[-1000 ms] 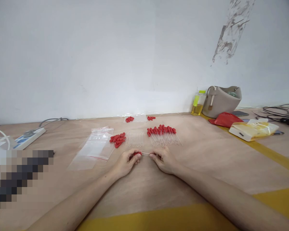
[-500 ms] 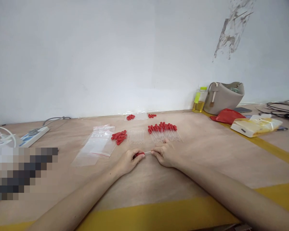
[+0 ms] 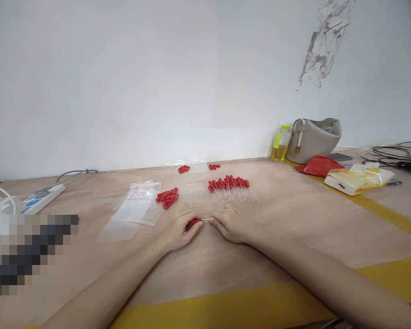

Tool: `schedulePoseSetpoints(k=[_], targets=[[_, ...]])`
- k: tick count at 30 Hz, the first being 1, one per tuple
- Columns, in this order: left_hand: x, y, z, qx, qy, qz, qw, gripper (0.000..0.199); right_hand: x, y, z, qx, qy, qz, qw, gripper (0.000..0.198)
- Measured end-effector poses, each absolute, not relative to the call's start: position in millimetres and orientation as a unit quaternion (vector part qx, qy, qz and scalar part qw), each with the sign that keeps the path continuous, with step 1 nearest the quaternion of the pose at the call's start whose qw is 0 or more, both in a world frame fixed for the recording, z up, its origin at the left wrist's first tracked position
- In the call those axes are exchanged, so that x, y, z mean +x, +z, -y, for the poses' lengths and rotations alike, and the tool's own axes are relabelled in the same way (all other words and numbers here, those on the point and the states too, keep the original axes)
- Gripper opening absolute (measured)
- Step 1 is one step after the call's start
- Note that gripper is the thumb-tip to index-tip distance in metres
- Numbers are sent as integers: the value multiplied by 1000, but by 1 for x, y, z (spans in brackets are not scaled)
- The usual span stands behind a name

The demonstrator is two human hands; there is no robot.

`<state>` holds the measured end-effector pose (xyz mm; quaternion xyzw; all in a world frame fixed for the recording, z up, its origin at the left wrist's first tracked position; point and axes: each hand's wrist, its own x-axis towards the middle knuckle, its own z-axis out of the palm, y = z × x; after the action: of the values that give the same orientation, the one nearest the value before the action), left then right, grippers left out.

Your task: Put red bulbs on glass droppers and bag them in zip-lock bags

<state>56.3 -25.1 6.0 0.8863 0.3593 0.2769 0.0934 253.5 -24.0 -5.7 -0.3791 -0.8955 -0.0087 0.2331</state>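
Note:
In the head view, my left hand (image 3: 182, 229) is closed around a red rubber dropper bulb (image 3: 194, 221). My right hand (image 3: 231, 225) pinches a thin clear dropper tube (image 3: 206, 220); a short stretch of it shows between the hands, and its end at the bulb is hidden by my left fingers. Beyond my left hand lie a heap of loose red bulbs (image 3: 166, 197) and a row of clear tubes (image 3: 192, 197). Just past my right hand, several droppers with red bulbs on clear tubes (image 3: 231, 188) lie side by side.
Clear zip bags (image 3: 137, 208) lie to the left, near a power strip (image 3: 43, 198). More red bulbs (image 3: 184, 169) rest on plastic by the wall. A bottle (image 3: 279, 145), a grey bag (image 3: 313, 141), a red pouch (image 3: 317, 166) and a white box (image 3: 358, 179) stand right.
My hands have drawn slightly closer together, so less of the tube shows between them. My right fingers have closed in more. The whole view has shifted a little.

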Motion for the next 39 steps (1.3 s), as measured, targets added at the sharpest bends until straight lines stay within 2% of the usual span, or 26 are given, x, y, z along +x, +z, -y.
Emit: schedulePoseSetpoints(k=[5, 10, 12, 22, 32, 39], targets=[[38, 8, 15, 879, 320, -350, 45, 20, 260, 0, 29, -396, -38, 886, 239, 23], [7, -3, -8, 815, 350, -455, -81, 17, 281, 7, 4, -550, 72, 767, 323, 20], [-3, -5, -14, 794, 348, -488, -103, 15, 288, 10, -13, -605, 99, 719, 328, 18], [-13, -6, -24, 739, 365, -553, -126, 14, 257, 8, -65, -736, 35, 630, 245, 27], [-13, -6, -21, 719, 304, -623, -55, 21, 256, 1, -66, -741, 54, 635, 212, 44], [-14, -5, -19, 726, 275, -628, -52, 17, 255, 6, -57, -736, 35, 644, 208, 41]])
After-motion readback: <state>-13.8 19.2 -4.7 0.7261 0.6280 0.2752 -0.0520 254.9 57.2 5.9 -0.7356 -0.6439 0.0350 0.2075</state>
